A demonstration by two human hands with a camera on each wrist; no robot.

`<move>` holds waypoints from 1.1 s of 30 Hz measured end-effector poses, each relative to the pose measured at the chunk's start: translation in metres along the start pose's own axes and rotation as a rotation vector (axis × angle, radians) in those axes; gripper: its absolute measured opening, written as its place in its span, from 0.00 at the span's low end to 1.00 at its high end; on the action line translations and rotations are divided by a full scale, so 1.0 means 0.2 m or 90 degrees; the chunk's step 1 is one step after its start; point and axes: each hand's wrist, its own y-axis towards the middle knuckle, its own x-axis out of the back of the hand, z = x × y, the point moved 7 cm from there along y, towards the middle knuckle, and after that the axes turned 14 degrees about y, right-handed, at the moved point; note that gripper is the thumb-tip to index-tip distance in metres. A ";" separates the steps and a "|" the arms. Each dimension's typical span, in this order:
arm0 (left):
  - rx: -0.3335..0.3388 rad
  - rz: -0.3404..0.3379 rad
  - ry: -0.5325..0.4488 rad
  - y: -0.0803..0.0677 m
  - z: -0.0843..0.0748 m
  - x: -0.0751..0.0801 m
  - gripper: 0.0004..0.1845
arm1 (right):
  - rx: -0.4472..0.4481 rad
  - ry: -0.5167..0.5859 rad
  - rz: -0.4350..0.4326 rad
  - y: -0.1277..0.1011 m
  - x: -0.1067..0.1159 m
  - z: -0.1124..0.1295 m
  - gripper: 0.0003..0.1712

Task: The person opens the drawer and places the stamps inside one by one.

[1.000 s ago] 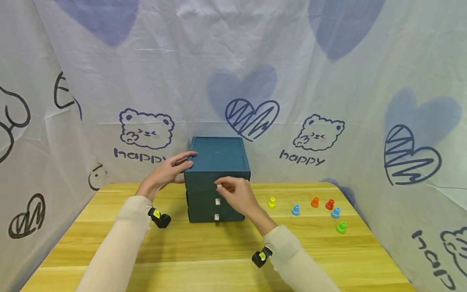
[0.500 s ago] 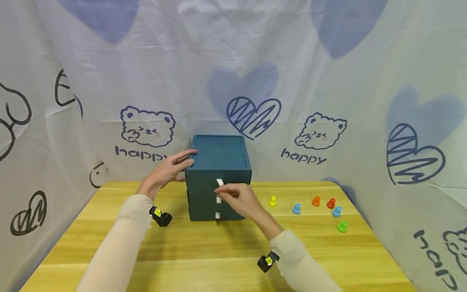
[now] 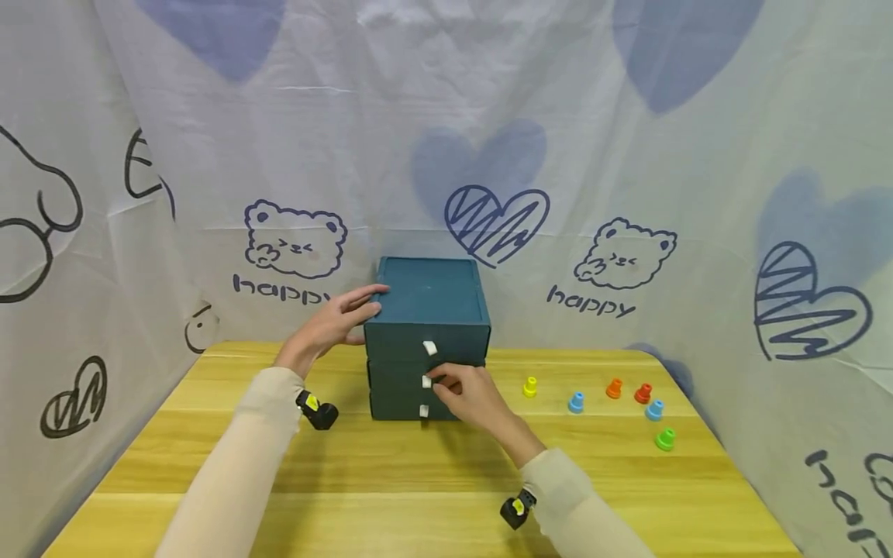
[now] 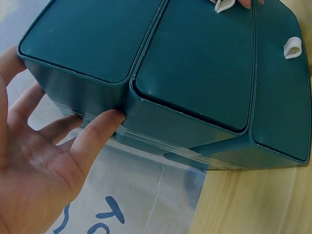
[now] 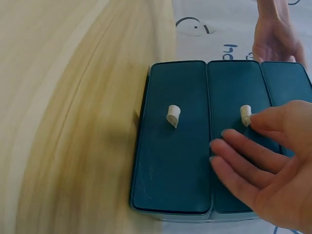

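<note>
A teal three-drawer cabinet stands at the back middle of the wooden table. Each drawer front carries a small white tab: top tab, middle tab, bottom tab. All drawers look closed. My left hand rests with straight fingers on the cabinet's upper left edge; in the left wrist view the left hand lies against the cabinet. My right hand is at the middle drawer; in the right wrist view one fingertip touches the middle tab, the other fingers spread over the drawer fronts.
Several small coloured pegs stand right of the cabinet: yellow, blue, orange, red, a second blue, green. A printed cloth backdrop walls the table on three sides.
My right hand has moved down from the top drawer's tab to the middle drawer's tab. The left hand has stayed on the cabinet's edge.
</note>
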 end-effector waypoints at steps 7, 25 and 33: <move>-0.006 -0.002 -0.001 0.00 0.00 0.01 0.31 | 0.051 0.031 -0.039 0.02 -0.01 -0.01 0.09; -0.007 0.001 0.011 -0.01 -0.01 0.02 0.32 | 0.078 0.065 -0.111 0.03 -0.05 -0.02 0.08; -0.010 0.004 0.005 0.00 0.00 0.00 0.32 | 0.068 0.070 -0.115 0.00 -0.05 -0.03 0.08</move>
